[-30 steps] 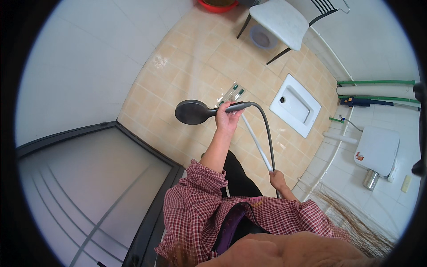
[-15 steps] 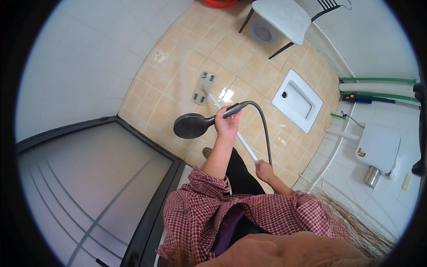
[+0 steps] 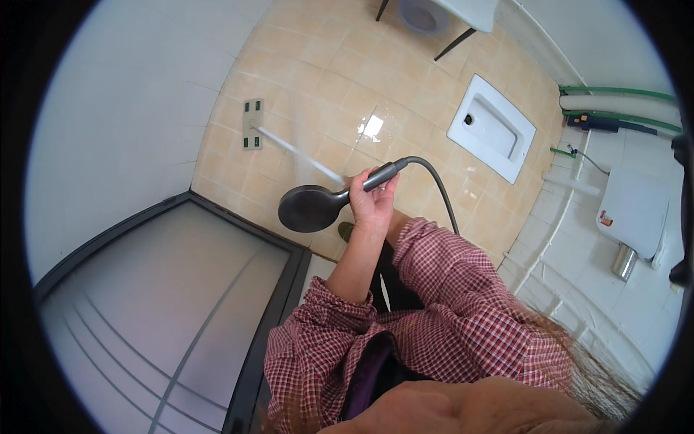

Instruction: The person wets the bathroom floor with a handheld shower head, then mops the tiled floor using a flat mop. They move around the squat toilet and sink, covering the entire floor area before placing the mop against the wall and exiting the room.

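My left hand [image 3: 373, 206] is closed round the grip of a dark grey shower head [image 3: 309, 208], whose round face is turned down to the left. A grey hose [image 3: 435, 189] curves from its grip down to the right. Faint water streaks show above the head. A flat mop [image 3: 252, 124] with a pale rectangular head and green corner patches rests on the tiles near the left wall. Its white pole [image 3: 303, 157] runs back behind my left hand. My right forearm [image 3: 396, 226] reaches there too; my right hand is hidden behind the left, at the pole.
Beige floor tiles [image 3: 325, 79] shine wet in places. A white squat toilet [image 3: 499, 134] is set in the floor at right. A chair [image 3: 470, 11] stands over a pale basin [image 3: 423, 16]. A dark-framed frosted door [image 3: 166, 289] is at lower left; a white cistern [image 3: 632, 210] hangs on the right wall.
The mop head has moved left toward the wall, and my right arm has reached forward and left behind my left hand. The shower head stays in my left hand. The view has shifted.
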{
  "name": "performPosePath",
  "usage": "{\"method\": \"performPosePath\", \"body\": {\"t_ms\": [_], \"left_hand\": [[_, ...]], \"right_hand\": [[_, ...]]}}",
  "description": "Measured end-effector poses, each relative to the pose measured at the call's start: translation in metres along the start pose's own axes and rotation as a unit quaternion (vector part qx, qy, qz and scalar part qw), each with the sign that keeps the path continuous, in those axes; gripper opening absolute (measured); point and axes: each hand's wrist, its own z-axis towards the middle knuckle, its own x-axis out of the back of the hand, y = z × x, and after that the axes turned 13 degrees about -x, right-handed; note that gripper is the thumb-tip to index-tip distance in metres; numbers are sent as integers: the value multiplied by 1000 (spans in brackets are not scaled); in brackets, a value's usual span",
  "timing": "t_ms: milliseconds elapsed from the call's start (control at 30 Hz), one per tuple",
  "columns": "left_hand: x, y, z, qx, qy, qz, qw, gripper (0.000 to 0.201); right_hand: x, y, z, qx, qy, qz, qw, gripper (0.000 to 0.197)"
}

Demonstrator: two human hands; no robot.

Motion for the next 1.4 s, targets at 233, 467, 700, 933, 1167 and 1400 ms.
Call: {"method": "performPosePath", "body": {"t_ms": [233, 467, 700, 933, 1167, 1400], "left_hand": [[40, 19, 7, -21, 69, 0, 997, 10], [68, 9, 0, -6, 73, -3, 997, 13], [60, 0, -3, 24, 72, 42, 996, 11], [50, -2, 10, 20, 77, 111, 991, 10], [34, -16, 9, 77, 11, 105, 991, 11], [22, -55, -9, 149, 23, 197, 969, 14]], "right_hand": [[-38, 134, -51, -142, 55, 26, 988, 37], [-73, 207, -141, -184, 127, 27, 974, 20], [-88, 132, -125, -145, 23, 50, 988, 35], [-88, 78, 29, 48, 95, 164, 981, 39], [-41, 112, -7, -174, 16, 105, 979, 25], [-75, 188, -111, -208, 94, 226, 947, 20]]}}
